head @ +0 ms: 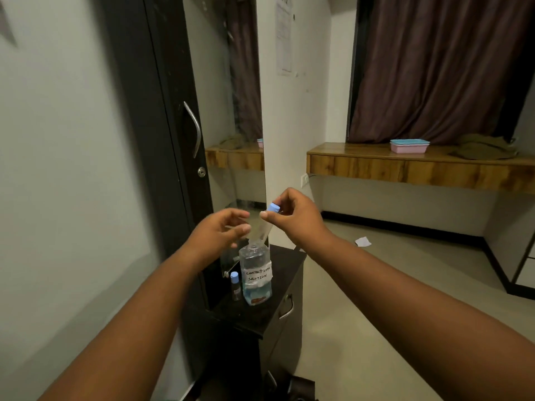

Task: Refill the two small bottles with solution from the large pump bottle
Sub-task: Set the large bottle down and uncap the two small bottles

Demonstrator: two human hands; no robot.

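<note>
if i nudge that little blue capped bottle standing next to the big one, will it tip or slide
The small bottle would probably tip rather than slide: it is tall and thin on a narrow base. It also looks light, so a slight push may be enough. If it falls, its round body could roll on the glossy black cabinet top, and the big bottle close beside it would only block one side.

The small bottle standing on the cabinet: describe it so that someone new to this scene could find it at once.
Look at the low black cabinet against the wall below the hands. On its top stands a large clear bottle with a handwritten label. The small bottle stands upright just left of it: much thinner and shorter, with a blue cap.
</note>
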